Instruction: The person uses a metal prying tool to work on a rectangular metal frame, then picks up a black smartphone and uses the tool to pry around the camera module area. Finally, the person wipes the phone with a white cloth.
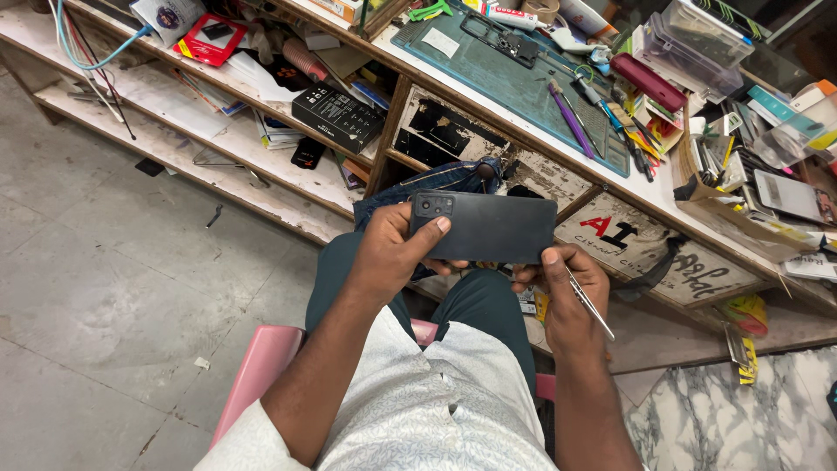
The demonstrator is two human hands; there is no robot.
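A dark grey smartphone (pixel 493 227) lies back-up across both of my hands, its camera block at the left end. My left hand (pixel 392 257) grips that left end, thumb pressed on the back next to the cameras. My right hand (pixel 571 292) holds the phone's right lower corner with the thumb on its edge. The same right hand also pinches thin metal tweezers (pixel 588 303) that point down to the right. I sit on a pink stool (pixel 261 366), and the phone hovers over my lap, just in front of the workbench.
A wooden workbench (pixel 523 161) runs diagonally ahead. On it lie a green cutting mat (pixel 488 65), a purple-handled tool (pixel 571 118), a dark red case (pixel 647 81) and clear plastic boxes (pixel 697 35). Lower shelves hold a black box (pixel 338 116) and clutter. Grey floor lies left.
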